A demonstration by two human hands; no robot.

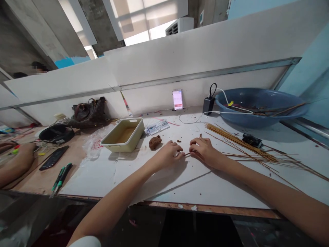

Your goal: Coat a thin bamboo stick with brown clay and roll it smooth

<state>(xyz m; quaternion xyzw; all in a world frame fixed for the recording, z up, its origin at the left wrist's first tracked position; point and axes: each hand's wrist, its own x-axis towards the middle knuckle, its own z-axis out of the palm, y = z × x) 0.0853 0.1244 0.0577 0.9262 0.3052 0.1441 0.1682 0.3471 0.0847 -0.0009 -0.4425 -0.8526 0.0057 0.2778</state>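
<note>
My left hand and my right hand rest close together on the white table top, fingers curled and pinched. Between them runs a thin stick, gripped by both hands. A brown lump of clay-like paste lies just beyond my left hand, with small crumbs near it. A spread bundle of thin bamboo sticks lies to the right of my right hand.
A shallow yellow tray stands left of the lump. A blue basin holding sticks sits at the back right, with a charger and white cable beside it. Another person's arm, a phone and green pens are at the left.
</note>
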